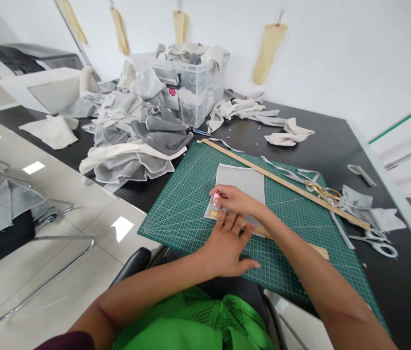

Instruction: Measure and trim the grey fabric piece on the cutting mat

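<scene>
A light grey cloth piece (240,177) lies flat on the green cutting mat (179,194). Across its near end runs a short wooden ruler (318,250). My left hand (227,245) presses on this ruler with fingers spread, thumb out to the right. Just beyond it, my right hand (232,199) is closed in a pinch on a small pink piece of tailor's chalk (216,198), held over the cloth near its left edge. The chalk's tip and the ruler's middle are partly hidden by my hands. A long wooden ruler (285,180) crosses the mat diagonally, over the cloth's far right corner.
Heaped grey and cream cloths (136,141) stand left of the mat, before a clear plastic bin (198,97) filled with fabric. Scissors (376,240), gold-handled scissors (324,192) and scraps (384,218) lie right. A pen (201,131) rests behind the mat. Yellow gloves (269,53) hang on the wall.
</scene>
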Tool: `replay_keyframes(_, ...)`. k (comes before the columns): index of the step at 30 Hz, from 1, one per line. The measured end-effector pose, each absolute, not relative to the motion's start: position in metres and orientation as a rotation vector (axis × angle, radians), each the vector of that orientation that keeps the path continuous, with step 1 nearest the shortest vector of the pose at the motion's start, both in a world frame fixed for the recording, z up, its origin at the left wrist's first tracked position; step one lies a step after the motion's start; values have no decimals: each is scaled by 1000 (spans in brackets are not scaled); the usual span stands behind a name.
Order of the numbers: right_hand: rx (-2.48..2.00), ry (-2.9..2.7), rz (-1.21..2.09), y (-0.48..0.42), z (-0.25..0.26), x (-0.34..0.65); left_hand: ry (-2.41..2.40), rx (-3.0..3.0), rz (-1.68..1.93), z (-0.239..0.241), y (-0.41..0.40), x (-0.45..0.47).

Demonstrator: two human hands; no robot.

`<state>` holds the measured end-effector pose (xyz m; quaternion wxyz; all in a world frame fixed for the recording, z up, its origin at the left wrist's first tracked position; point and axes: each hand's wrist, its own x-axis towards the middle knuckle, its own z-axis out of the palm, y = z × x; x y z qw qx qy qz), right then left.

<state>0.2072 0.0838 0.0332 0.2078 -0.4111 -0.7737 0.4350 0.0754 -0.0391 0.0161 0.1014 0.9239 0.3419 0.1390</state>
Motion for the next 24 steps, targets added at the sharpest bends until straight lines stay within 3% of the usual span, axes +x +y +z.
replay_keyframes(14, -1117, -2130, 1268, 87, 32, 210, 1035, 2731, 408, 19, -40, 75)
replay_keyframes(24, -961, -2081, 1502, 92, 44, 225, 1026, 2713, 403, 16, -40, 77)
